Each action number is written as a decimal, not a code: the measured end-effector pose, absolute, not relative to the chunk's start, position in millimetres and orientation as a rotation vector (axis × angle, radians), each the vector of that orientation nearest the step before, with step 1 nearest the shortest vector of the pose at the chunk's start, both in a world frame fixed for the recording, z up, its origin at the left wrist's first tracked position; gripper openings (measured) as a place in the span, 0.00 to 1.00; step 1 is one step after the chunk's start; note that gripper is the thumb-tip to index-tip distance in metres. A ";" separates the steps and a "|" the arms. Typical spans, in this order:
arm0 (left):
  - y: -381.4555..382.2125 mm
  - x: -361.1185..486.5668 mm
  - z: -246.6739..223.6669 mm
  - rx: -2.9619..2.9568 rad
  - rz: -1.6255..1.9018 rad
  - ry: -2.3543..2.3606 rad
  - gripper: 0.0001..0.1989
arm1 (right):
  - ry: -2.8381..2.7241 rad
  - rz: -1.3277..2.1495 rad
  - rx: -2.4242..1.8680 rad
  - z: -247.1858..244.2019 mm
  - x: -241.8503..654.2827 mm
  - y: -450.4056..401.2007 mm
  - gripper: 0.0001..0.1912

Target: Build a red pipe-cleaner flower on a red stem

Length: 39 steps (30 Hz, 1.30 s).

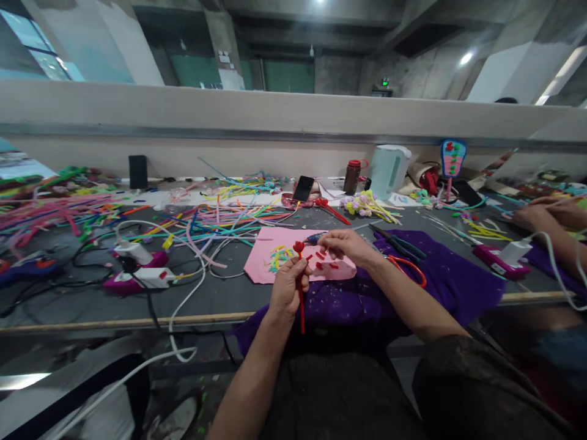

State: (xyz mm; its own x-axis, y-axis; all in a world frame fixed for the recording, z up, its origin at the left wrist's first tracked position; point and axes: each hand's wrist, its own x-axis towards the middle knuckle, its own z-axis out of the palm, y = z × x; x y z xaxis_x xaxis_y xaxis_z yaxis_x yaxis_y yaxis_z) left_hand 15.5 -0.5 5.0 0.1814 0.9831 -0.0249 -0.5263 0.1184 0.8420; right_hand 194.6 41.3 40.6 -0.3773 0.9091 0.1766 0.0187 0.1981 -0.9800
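My left hand (pixel 290 284) is closed around the stem of a red pipe-cleaner flower (pixel 299 247), held upright with its curled head above my thumb. Just right of the flower, my right hand (pixel 343 245) has its fingertips pinched together; what they hold is too small to make out. A dark bluish object (pixel 314 239) shows at those fingertips. Beneath both hands lies a pink sheet (pixel 260 264) on purple cloth (pixel 449 269). It bears short red pipe-cleaner pieces (pixel 334 266) at the right and small yellow, green and white cuttings (pixel 279 259) at the left.
Pliers (pixel 400 244) and red-handled scissors (pixel 415 272) lie right of my right hand. Loose pipe cleaners (pixel 229 215) cover the left and back. A phone (pixel 303 189), bottle (pixel 352 177) and pitcher (pixel 389 171) stand behind. Power strips (pixel 137 278) trail cables. Another person's hands (pixel 541 214) are at right.
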 end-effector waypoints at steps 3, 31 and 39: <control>1.4 14.2 3.1 0.783 1.281 0.701 0.12 | -1.698 0.933 -1.102 42.4 215.4 53.0 0.17; 2.2 12.9 0.3 0.720 1.275 0.647 0.12 | -1.797 0.822 -1.682 30.2 236.9 92.1 0.11; 2.8 13.5 0.9 0.737 1.257 0.670 0.12 | -1.490 1.053 -1.313 44.3 240.8 85.0 0.10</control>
State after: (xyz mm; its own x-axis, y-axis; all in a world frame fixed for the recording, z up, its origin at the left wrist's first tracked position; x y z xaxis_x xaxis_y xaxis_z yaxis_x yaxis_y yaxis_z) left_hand 13.5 2.8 0.9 0.1853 0.9816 -0.0454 -0.5854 0.1473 0.7973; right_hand 240.8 85.0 44.3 -0.0717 0.9948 0.0716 0.2646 0.0882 -0.9603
